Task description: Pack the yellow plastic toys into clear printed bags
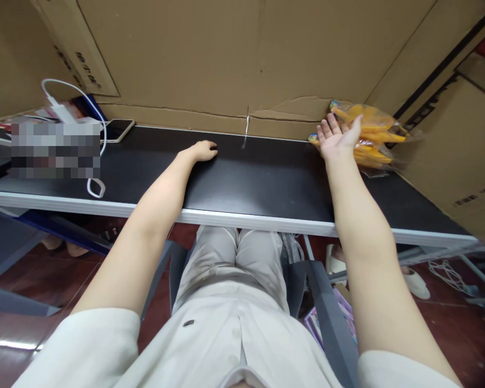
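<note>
My left hand (pixel 204 151) rests palm down on the black tabletop (pixel 258 178), its fingers loosely bent and nothing seen in them. Palm up with spread fingers, my right hand (pixel 339 140) is empty, just in front of and beside some yellow-orange items in clear plastic bags (pixel 382 134). Several of these long items lie piled against the cardboard at the right; their exact kind cannot be made out. My right hand covers part of the pile, and I cannot tell whether it touches the bags.
Brown cardboard (pixel 226 54) walls the table's back and sides. At the left lie a phone (pixel 121 130), a white cable (pixel 105 129) and a blurred-out patch. A silver edge (pixel 242 218) runs along the front. The chair's armrest (pixel 327 312) is below.
</note>
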Available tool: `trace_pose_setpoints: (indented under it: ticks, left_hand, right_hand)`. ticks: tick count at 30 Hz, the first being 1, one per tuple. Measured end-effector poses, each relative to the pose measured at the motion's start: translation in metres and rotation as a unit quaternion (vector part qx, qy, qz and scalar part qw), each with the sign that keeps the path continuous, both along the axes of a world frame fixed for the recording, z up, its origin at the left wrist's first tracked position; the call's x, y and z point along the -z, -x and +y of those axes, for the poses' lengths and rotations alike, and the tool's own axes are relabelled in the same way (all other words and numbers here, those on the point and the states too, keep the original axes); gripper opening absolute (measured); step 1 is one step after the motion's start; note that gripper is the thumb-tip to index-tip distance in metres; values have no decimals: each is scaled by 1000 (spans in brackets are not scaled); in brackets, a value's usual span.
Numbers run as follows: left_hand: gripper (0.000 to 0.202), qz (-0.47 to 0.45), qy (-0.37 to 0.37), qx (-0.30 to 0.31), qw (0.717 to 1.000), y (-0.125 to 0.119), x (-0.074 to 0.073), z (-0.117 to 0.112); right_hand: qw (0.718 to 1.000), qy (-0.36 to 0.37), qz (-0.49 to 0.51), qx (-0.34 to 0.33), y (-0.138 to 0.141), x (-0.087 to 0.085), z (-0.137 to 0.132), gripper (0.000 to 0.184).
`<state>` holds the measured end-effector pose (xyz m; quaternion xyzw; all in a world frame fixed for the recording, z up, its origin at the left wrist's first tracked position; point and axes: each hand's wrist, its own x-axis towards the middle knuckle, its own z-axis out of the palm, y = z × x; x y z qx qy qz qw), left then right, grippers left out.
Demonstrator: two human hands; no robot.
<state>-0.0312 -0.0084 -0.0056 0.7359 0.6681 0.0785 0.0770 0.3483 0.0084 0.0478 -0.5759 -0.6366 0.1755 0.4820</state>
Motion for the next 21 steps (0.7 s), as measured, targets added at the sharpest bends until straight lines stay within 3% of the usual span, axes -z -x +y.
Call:
trace_pose_setpoints:
  ticks: [9,12,16,18,21]
  left_hand:
    - [67,-5,5,-6,1000,-2,-2,-3]
    - [65,-3,7,-2,1000,-3,-4,-5]
    - [63,-2,9,1,1000,-4,-6,-6]
    - [63,0,9,-1,1000,-4,-6,-7]
    - [63,3,7,-3,1000,-4,-5,-7]
  right_hand:
    - [999,7,-49,-7,-2,0,3,77]
    - [997,38,65,31,1,-2,-3,85]
    - [947,57,309,74,4,-5,-12,81]
    - [938,53,333,77,1,-4,-12,82]
    - [963,58,247,90,-3,-1,-7,79]
